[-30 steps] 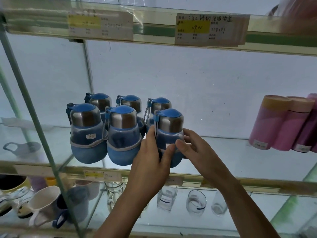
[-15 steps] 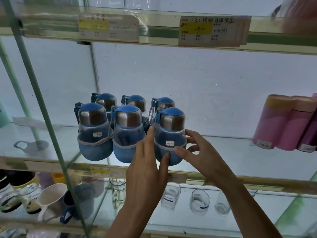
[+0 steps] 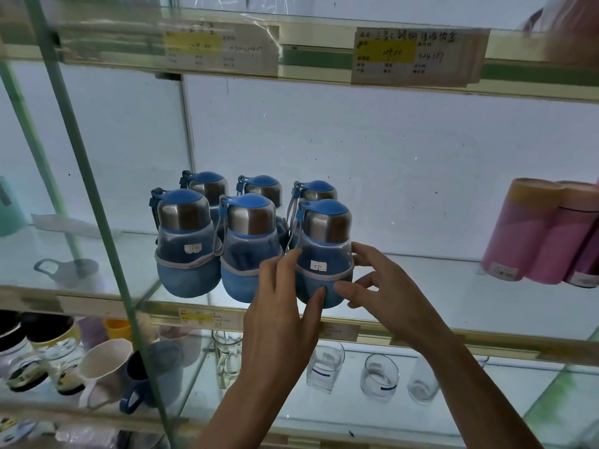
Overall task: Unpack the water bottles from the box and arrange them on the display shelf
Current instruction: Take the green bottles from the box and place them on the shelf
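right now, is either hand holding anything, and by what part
Both hold the front right blue water bottle, standing on the glass shelf: left hand by its left side and blue sleeve, right hand by thumb and forefinger on its right side.

Shiny metal collar (image 3: pixel 327 227), smooth plastic lid (image 3: pixel 326 207), matt sleeve (image 3: pixel 325 277) on bottle (image 3: pixel 324 251); glass shelf (image 3: pixel 428 286).
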`<state>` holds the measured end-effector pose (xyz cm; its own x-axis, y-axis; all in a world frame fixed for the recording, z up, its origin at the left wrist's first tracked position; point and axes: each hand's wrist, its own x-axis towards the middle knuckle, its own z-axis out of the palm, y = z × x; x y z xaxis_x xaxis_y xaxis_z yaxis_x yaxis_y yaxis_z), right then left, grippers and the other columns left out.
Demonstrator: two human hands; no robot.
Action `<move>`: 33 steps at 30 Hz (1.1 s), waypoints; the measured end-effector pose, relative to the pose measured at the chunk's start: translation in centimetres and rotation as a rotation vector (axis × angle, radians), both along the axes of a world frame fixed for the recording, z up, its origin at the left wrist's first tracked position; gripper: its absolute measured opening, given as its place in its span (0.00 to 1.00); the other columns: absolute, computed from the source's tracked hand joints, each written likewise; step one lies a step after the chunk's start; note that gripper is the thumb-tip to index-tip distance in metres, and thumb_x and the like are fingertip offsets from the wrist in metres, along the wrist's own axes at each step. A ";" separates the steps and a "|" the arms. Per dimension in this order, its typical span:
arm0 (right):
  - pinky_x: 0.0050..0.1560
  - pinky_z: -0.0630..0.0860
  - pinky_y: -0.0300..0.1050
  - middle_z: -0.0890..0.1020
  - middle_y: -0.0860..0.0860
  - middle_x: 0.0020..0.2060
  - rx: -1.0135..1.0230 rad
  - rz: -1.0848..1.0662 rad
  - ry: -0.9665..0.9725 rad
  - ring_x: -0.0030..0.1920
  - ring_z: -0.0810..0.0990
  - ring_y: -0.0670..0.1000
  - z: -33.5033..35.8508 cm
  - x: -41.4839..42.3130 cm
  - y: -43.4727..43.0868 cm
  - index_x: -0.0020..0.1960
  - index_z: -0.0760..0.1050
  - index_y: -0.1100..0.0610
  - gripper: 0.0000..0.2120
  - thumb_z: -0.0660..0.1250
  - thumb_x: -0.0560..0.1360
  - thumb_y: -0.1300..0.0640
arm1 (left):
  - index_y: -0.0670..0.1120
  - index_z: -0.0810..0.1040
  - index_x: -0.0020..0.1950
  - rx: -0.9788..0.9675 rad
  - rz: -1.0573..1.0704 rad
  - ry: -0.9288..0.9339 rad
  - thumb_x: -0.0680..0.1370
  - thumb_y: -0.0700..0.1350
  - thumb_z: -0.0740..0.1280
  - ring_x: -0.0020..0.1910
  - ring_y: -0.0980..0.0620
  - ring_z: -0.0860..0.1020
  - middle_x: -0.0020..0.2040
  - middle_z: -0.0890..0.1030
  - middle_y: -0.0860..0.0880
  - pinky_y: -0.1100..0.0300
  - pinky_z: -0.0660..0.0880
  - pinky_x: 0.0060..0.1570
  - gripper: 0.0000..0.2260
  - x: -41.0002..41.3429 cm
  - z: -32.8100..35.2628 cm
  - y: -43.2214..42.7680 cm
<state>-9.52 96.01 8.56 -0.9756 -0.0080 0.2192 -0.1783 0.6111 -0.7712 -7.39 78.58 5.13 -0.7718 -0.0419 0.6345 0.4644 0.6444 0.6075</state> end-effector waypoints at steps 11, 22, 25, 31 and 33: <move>0.42 0.74 0.29 0.74 0.42 0.73 0.113 0.027 0.067 0.44 0.82 0.41 -0.7 -0.2 -1.0 0.78 0.62 0.43 0.32 0.72 0.78 0.48 | 0.50 0.71 0.64 0.085 0.012 0.041 0.75 0.44 0.75 0.51 0.54 0.77 0.62 0.71 0.53 0.56 0.82 0.44 0.20 -0.2 0.0 -0.2; 0.40 0.71 0.26 0.75 0.43 0.72 0.133 -0.013 0.066 0.43 0.79 0.40 -0.4 0.6 -1.2 0.78 0.62 0.43 0.32 0.71 0.78 0.45 | 0.51 0.71 0.62 0.107 -0.014 0.050 0.75 0.46 0.75 0.48 0.60 0.75 0.60 0.70 0.55 0.68 0.77 0.41 0.19 0.1 0.0 -0.3; 0.40 0.72 0.27 0.75 0.43 0.72 0.104 -0.012 0.074 0.48 0.79 0.41 0.1 0.9 -1.1 0.78 0.64 0.45 0.29 0.70 0.79 0.45 | 0.52 0.72 0.61 0.146 -0.019 0.082 0.76 0.48 0.74 0.48 0.61 0.76 0.58 0.70 0.54 0.73 0.75 0.41 0.17 0.6 0.2 0.2; 0.53 0.76 0.33 0.75 0.44 0.70 0.033 0.035 0.050 0.53 0.79 0.40 1.3 2.7 0.4 0.77 0.66 0.44 0.27 0.69 0.80 0.48 | 0.54 0.73 0.53 0.152 -0.114 0.068 0.79 0.50 0.70 0.43 0.55 0.76 0.41 0.75 0.58 0.61 0.77 0.40 0.07 1.4 0.8 2.3; 0.56 0.77 0.35 0.76 0.43 0.69 0.005 0.032 0.049 0.56 0.79 0.40 1.5 3.8 1.5 0.76 0.67 0.43 0.26 0.69 0.80 0.48 | 0.56 0.73 0.55 0.138 -0.136 0.057 0.80 0.51 0.68 0.43 0.57 0.78 0.41 0.76 0.59 0.60 0.79 0.41 0.07 1.5 1.0 3.4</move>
